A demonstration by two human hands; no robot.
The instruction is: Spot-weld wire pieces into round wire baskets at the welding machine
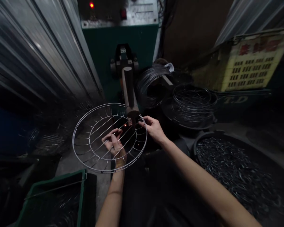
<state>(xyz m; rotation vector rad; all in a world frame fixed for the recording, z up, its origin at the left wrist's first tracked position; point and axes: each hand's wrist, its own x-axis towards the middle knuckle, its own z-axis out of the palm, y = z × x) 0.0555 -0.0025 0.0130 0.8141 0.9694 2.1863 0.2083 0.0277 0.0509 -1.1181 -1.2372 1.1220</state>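
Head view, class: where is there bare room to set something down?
Bare grey floor shows between the green crate and the left forearm. Crowded: around the machine post, with the wire rack, left hand and right hand; farther right, wire coils and the tub of metal pieces.

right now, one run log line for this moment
left hand: at middle of round silver wire rack; right hand: at rack's right rim; grey cylindrical metal arm: hides part of rack; round red light: lit

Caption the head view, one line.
Left hand and right hand at a round silver wire rack, green metal machine behind.
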